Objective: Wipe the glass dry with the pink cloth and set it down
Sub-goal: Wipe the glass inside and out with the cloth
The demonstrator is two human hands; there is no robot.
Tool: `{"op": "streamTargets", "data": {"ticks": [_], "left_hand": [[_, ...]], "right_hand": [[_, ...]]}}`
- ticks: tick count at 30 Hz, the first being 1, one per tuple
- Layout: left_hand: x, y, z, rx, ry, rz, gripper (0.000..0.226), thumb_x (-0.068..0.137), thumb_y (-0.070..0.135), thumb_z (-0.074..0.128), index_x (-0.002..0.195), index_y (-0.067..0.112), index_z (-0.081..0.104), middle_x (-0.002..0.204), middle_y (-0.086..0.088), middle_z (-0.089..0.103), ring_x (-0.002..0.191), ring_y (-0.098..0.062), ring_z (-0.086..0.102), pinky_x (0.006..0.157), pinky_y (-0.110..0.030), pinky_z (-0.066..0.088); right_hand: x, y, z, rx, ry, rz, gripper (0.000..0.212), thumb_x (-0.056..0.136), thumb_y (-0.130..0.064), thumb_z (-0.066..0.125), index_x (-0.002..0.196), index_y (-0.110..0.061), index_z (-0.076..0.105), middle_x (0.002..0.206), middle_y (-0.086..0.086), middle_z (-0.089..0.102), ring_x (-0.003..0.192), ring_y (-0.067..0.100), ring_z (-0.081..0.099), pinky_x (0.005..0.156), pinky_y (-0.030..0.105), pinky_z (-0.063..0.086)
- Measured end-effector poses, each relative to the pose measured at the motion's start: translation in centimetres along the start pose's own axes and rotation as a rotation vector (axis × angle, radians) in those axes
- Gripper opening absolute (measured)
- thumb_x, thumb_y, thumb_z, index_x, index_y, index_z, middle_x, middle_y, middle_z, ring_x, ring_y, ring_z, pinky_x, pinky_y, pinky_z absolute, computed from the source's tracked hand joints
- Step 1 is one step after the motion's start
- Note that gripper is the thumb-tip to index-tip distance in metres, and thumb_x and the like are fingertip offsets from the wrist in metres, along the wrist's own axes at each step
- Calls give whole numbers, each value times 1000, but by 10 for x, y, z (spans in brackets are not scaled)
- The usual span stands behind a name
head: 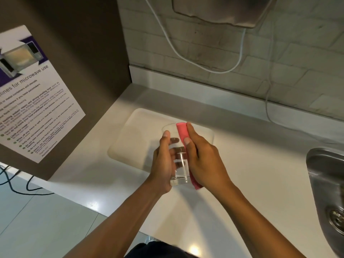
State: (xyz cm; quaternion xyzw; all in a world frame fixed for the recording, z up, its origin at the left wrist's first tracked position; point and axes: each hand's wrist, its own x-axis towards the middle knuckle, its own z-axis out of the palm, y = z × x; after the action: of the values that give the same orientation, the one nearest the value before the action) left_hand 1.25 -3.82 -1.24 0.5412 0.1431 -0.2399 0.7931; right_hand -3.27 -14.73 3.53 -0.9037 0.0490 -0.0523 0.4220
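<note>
A clear drinking glass [176, 146] is held in the air above the white counter, tilted with its open rim pointing away from me. My left hand [162, 164] grips its left side, thumb along the wall and fingers showing through the glass. My right hand [202, 161] presses a folded pink cloth [182, 132] flat against the glass's right side. The cloth runs from the rim down past the base, where its lower end pokes out under my palm.
A white tray [134, 138] lies on the counter [251, 164] under my hands. A steel sink [327, 183] sits at the right edge. A brown cabinet with a microwave poster [31, 101] stands left. White cables [186, 58] hang on the tiled wall.
</note>
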Motion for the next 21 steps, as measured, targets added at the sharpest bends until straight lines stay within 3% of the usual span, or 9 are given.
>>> {"op": "streamTargets", "data": {"ticks": [3, 5, 8, 11, 13, 16, 18, 20, 21], "left_hand": [[2, 4, 0, 10, -6, 34, 71, 91, 77, 47, 123, 20, 74, 112, -12, 83, 106, -33, 80, 84, -47, 66], [5, 10, -4, -25, 21, 52, 71, 98, 76, 41, 120, 18, 76, 109, -17, 83, 109, -38, 78, 91, -53, 64], [8, 13, -10, -30, 116, 42, 67, 101, 74, 38, 123, 19, 70, 110, -20, 82, 114, -45, 74, 101, -62, 59], [1, 7, -3, -49, 90, 21, 75, 102, 73, 39, 131, 11, 68, 123, -30, 75, 120, -50, 70, 107, -69, 52], [1, 6, -1, -42, 71, 22, 77, 102, 74, 37, 131, 11, 70, 123, -28, 76, 119, -46, 72, 107, -67, 53], [7, 13, -7, -69, 81, 33, 74, 100, 75, 41, 130, 14, 68, 122, -28, 76, 110, -43, 75, 100, -60, 60], [9, 11, -9, -47, 106, 29, 67, 100, 74, 40, 125, 19, 68, 114, -21, 81, 107, -41, 77, 92, -55, 63], [4, 7, -6, -51, 100, 1, 71, 101, 74, 38, 127, 16, 70, 119, -25, 78, 116, -46, 73, 103, -62, 57], [2, 5, -4, -58, 91, -13, 75, 102, 73, 38, 130, 12, 70, 124, -28, 75, 121, -48, 70, 108, -66, 53]], "right_hand": [[-7, -7, 1, 9, 22, -28, 60, 96, -58, 25, 152, -38, 30, 144, -11, 53, 119, 2, 57, 105, 18, 39], [-25, -10, 6, -127, -3, -122, 56, 100, -57, 17, 152, -40, 26, 144, -12, 50, 110, -6, 52, 100, 2, 30], [-38, -1, 8, -174, -29, -124, 53, 101, -56, 19, 152, -42, 26, 146, -13, 49, 117, 3, 55, 92, -8, 20], [-22, 1, 3, -39, 16, 11, 47, 97, -57, 25, 144, -52, 27, 116, -22, 61, 83, -7, 60, 67, -10, 34], [-20, -7, 2, -86, 33, -39, 48, 96, -58, 24, 143, -52, 29, 121, -29, 53, 94, -7, 57, 74, -12, 27], [-38, -4, 8, -271, -8, -185, 50, 104, -48, 26, 154, -40, 23, 153, -14, 39, 124, 9, 51, 94, -4, 16], [-41, 1, 8, -201, -59, -129, 51, 103, -53, 25, 154, -44, 20, 157, -17, 32, 132, 10, 46, 104, 2, 22], [-30, 4, 6, -90, -63, -9, 49, 101, -54, 29, 150, -49, 23, 149, -18, 44, 118, 6, 56, 93, 4, 37], [-25, 4, 6, -66, -47, 26, 49, 100, -54, 29, 149, -50, 24, 144, -16, 51, 109, 4, 59, 84, -1, 34]]}}
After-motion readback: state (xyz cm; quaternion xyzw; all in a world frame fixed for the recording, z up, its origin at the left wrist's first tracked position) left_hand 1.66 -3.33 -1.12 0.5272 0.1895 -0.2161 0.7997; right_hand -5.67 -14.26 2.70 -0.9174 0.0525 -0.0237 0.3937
